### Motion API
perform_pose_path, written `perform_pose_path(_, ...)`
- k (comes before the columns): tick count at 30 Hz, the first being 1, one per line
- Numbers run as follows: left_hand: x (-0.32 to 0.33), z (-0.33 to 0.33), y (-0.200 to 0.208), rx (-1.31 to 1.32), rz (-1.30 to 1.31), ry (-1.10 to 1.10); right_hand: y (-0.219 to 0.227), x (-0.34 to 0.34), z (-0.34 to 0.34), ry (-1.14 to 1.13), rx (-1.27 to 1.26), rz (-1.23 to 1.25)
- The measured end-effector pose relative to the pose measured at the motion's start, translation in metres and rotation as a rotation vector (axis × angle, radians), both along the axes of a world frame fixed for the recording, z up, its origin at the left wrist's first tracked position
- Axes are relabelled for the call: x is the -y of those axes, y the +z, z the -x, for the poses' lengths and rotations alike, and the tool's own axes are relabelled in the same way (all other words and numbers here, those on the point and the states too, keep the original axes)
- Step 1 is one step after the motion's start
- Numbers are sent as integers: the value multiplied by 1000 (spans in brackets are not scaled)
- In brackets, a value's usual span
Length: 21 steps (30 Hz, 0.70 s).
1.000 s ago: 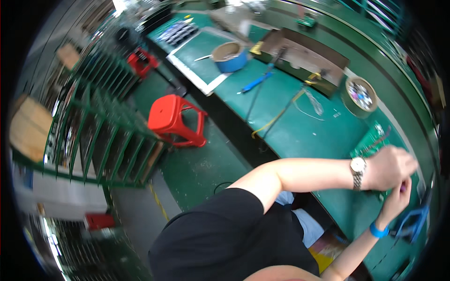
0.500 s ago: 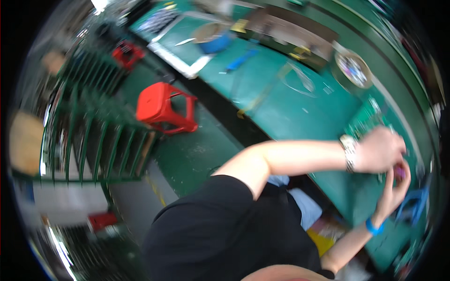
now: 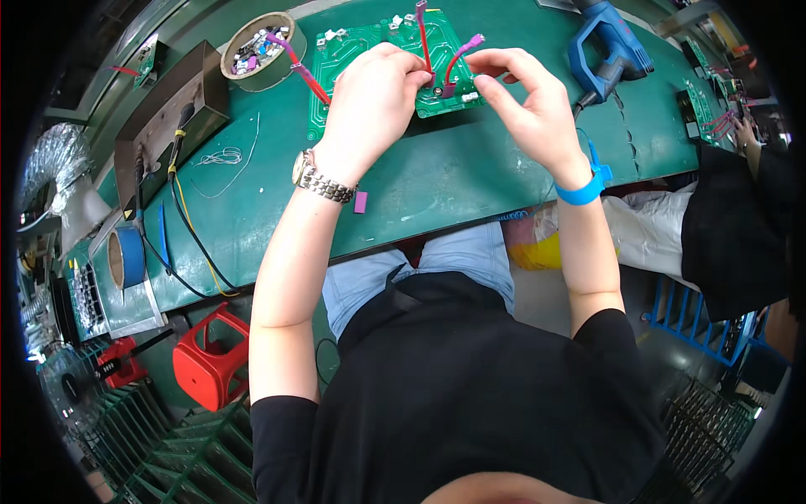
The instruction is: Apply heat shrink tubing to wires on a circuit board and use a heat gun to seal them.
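From the head camera, your left hand [image 3: 369, 101] rests curled on a green circuit board [image 3: 382, 52] lying flat on the green workbench [image 3: 453, 181], apparently steadying it. Your right hand [image 3: 529, 105] pinches a pink-tipped red wire [image 3: 457, 60] standing up from the board, seemingly to guide its end. A round tub of small parts [image 3: 260, 52] sits to the left, a blue power drill [image 3: 606, 52] to the right.
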<state>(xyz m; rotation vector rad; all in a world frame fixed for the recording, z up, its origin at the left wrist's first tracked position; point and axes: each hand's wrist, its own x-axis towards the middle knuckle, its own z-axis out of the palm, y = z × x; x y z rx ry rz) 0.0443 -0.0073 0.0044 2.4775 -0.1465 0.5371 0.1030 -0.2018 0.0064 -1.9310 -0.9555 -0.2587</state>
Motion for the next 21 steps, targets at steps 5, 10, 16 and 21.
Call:
perform_pose_path(5,-3,-1,-10,78,-105,3,-9,-8,1,-8,8,51)
perform_pose_path(10,-4,9,-9,90,-143,33,-2,-14,14,-71,17,78)
perform_pose_path(16,-21,83,47,197,449,-191,-11,-21,61,71,166,81)
perform_pose_path(21,-80,120,40,-272,272,48,-37,-57,83,414,304,302)
